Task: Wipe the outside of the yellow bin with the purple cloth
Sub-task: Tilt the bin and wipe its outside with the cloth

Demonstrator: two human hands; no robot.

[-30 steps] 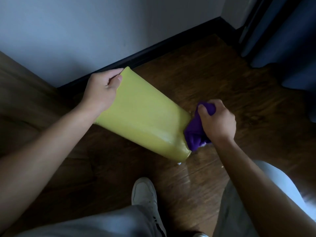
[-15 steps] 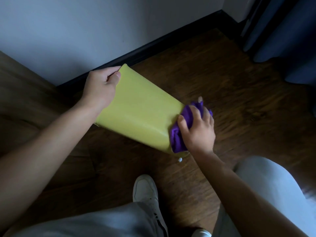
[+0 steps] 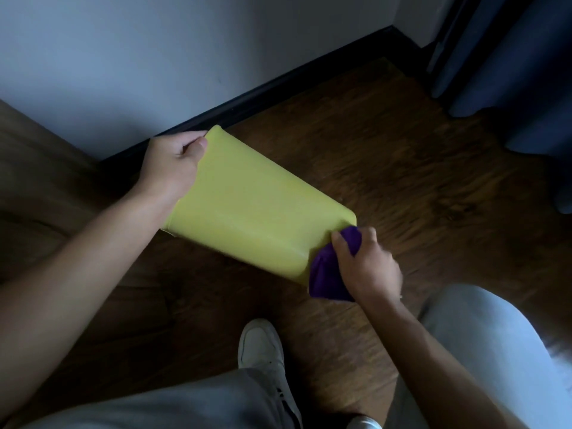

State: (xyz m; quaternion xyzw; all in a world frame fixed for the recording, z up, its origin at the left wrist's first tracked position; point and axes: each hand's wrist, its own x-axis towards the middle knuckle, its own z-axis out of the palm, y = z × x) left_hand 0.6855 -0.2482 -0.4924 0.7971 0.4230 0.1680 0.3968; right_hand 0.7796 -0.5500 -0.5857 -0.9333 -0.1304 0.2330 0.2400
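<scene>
Head view looked down on a dark wood-grain floor (image 3: 387, 156) in a dim room corner. Tipped on its side on that floor lay the yellow bin (image 3: 257, 212), just in front of a black skirting board (image 3: 278, 85) under a pale wall (image 3: 185, 41). At the bin's wide end, the left hand (image 3: 170, 168) clasped the rim. At its narrow end, the right hand (image 3: 362, 267) squeezed a bunched purple cloth (image 3: 325, 280) against the corner. Right of the bin, well apart, hung blue curtains (image 3: 510, 57).
</scene>
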